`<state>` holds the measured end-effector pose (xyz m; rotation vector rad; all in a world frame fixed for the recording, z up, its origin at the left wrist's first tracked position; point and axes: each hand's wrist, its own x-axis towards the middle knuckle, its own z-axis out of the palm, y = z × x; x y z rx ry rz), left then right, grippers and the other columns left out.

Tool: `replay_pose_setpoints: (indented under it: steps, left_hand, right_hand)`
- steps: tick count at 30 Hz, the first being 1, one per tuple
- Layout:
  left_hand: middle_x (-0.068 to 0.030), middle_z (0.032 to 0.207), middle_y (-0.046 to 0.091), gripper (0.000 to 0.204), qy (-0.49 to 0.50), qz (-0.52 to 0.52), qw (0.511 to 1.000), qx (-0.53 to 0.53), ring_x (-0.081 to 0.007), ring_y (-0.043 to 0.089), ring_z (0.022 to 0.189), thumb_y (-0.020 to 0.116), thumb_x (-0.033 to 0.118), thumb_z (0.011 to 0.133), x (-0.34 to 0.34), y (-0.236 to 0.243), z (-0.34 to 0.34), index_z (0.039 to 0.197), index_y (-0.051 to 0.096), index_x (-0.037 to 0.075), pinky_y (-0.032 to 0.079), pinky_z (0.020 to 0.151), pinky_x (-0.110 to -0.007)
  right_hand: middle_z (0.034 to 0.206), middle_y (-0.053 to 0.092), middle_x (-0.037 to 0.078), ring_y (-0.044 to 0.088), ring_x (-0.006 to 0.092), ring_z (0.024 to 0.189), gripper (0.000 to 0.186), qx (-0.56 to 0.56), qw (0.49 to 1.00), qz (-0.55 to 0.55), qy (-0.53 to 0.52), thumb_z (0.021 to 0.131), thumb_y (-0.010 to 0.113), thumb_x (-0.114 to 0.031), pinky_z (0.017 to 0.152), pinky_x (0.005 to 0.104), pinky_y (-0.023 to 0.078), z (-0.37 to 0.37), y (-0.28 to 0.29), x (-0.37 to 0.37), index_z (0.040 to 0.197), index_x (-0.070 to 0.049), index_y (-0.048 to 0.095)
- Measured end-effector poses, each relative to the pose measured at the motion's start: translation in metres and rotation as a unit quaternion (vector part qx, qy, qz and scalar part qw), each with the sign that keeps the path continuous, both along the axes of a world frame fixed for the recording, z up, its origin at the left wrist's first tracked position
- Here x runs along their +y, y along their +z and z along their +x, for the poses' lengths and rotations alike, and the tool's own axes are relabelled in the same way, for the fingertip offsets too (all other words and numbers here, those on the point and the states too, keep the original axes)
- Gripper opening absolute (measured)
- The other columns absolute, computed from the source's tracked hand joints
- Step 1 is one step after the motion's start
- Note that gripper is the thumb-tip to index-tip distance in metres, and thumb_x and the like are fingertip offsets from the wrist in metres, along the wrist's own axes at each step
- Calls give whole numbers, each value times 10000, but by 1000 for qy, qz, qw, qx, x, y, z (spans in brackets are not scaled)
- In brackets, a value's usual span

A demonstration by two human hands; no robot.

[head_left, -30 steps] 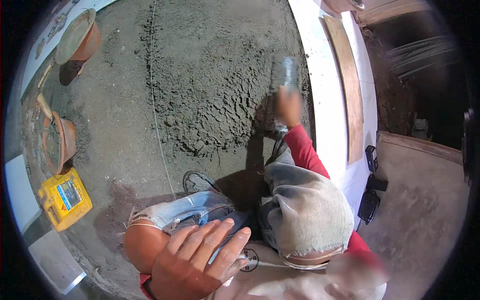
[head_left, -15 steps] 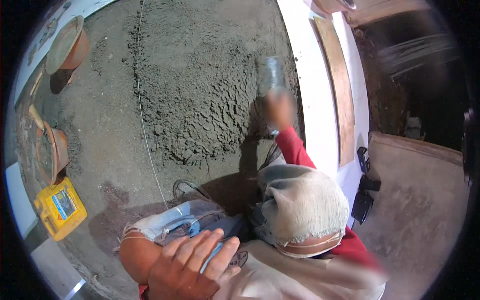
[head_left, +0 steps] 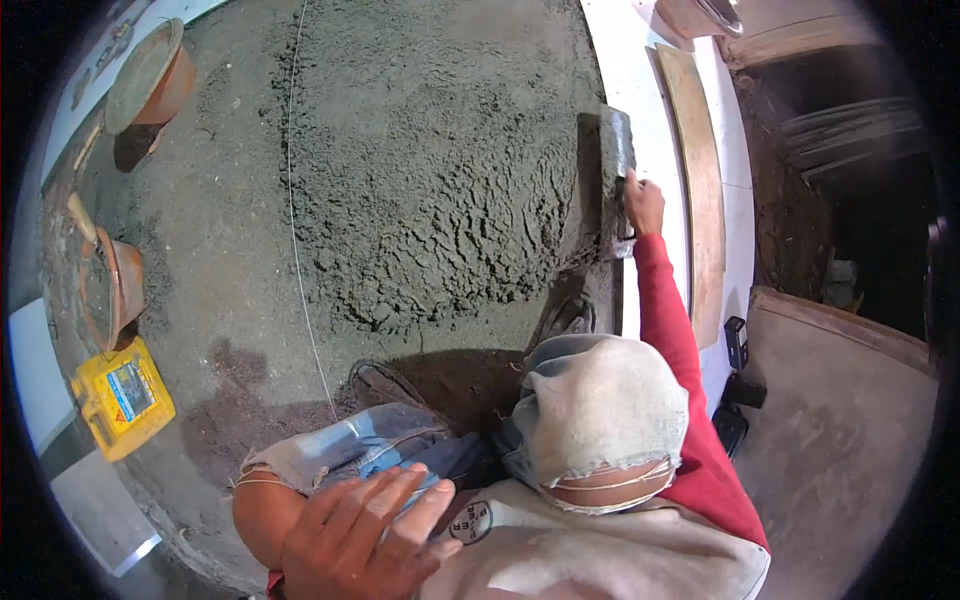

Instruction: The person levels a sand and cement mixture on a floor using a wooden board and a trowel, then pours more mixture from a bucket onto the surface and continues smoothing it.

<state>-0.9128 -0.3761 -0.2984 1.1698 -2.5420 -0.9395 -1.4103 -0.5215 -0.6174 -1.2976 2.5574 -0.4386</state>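
Observation:
My right hand (head_left: pixel 645 207) is closed round the handle of a steel finishing trowel (head_left: pixel 617 145). The trowel's blade is tilted up on edge where the grey wet mortar (head_left: pixel 430 150) meets the white slab on the right. Much of this mortar is rough and lumpy, with a ridged patch near my knees. My left hand (head_left: pixel 365 530) is low in the view by my left knee, its fingers stretched out and holding nothing. Whether it touches the knee I cannot tell. A thin string (head_left: pixel 292 190) runs lengthwise over the mortar's left side.
Two orange-brown buckets (head_left: pixel 172 88) and a yellow jerrycan (head_left: pixel 130 400) stand along the left. A wooden board (head_left: pixel 700 190) lies on the white slab (head_left: pixel 735 200). Small black devices (head_left: pixel 737 345) sit at my right, near a wall ledge (head_left: pixel 840 330). Another bucket (head_left: pixel 690 18) stands far right.
My right hand has swung the trowel rightward from the mortar to the white slab's edge, tilting its blade up. My left hand has stayed by the knee.

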Motion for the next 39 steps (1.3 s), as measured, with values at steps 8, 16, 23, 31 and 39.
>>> replay_pose_setpoints:
  steps: [8,16,23,31,39]
  left_hand:
    - [-157,1137,688,533,49,59,995,-67,-289,674,996,764,347,791,-2,0,-11,1187,608,27,492,885,-413]
    - [-176,1106,695,496,70,54,995,-49,-323,678,980,749,348,818,-5,0,-25,1156,617,9,502,870,-433]
    - [-117,1185,674,433,85,27,995,-52,-299,652,1020,700,292,891,1,10,-26,1226,621,28,507,866,-387]
    - [-136,1183,664,391,78,46,994,-59,-292,652,1036,701,273,898,7,12,-24,1193,630,28,512,869,-403]
    - [-129,1147,682,387,86,48,992,-74,-291,661,1010,686,303,920,-4,3,-27,1191,632,32,521,858,-399]
  right_hand:
    - [911,703,245,691,425,849,463,-92,942,108,305,934,549,-468,793,499,551,152,4,-45,997,-44,727]
    - [633,635,177,647,387,558,482,30,874,127,467,895,587,-592,509,503,514,164,-2,56,1023,-128,564]
    - [946,702,194,705,354,860,554,40,943,136,300,928,526,-621,730,456,564,53,5,-84,1136,-109,563]
    - [867,720,200,708,389,830,636,136,913,14,384,913,509,-666,739,484,565,47,-1,-210,1132,-89,660]
    - [973,735,170,713,345,920,512,141,894,66,421,909,553,-557,825,449,563,61,-21,-210,1178,-151,711]
